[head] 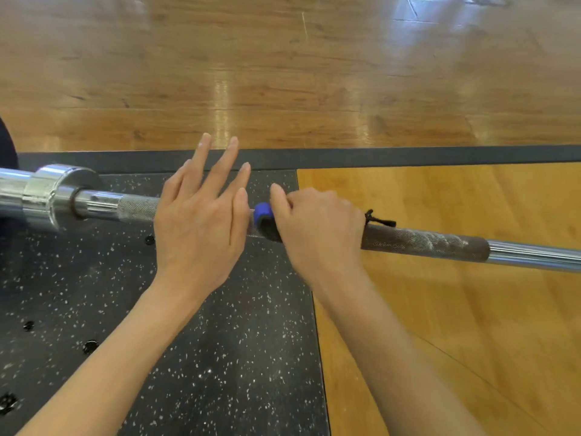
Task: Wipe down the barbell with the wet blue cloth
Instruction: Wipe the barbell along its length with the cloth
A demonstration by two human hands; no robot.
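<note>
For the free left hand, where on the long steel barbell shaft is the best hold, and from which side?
Probably the grey knurled stretch of the long steel barbell, between the chrome collar and the right hand wrapped over the blue cloth. The open left hand hovers there; come from above, since the shaft lies level and knurling resists slipping.

I can read no text, label, brand or number anywhere here. The barbell (424,243) shows only its knurling and pale smears, with no stamp I can make out on its collar (59,193). The speckled mat (220,357) and the wooden floor (283,73) carry no signs.
</note>
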